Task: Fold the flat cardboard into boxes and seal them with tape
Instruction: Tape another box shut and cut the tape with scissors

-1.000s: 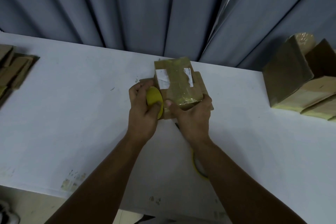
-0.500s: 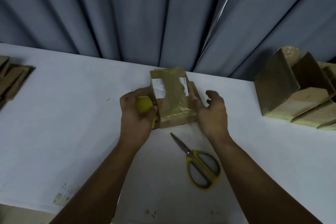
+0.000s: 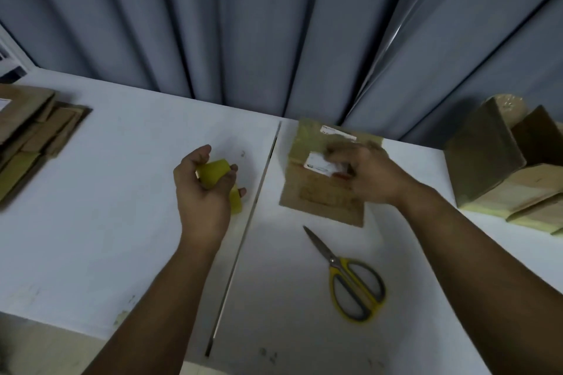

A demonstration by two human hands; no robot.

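Head | left hand (image 3: 203, 196) grips tape roll (image 3: 214, 174) | right hand (image 3: 373, 175) on box (image 3: 316, 199), grip blurred, box moved right

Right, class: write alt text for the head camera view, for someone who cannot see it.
A person's left hand grips a yellow tape roll at a white table, while the right hand, blurred, lies on a taped cardboard box. Yellow-handled scissors lie near the box; flat cardboard far left, finished boxes far right.
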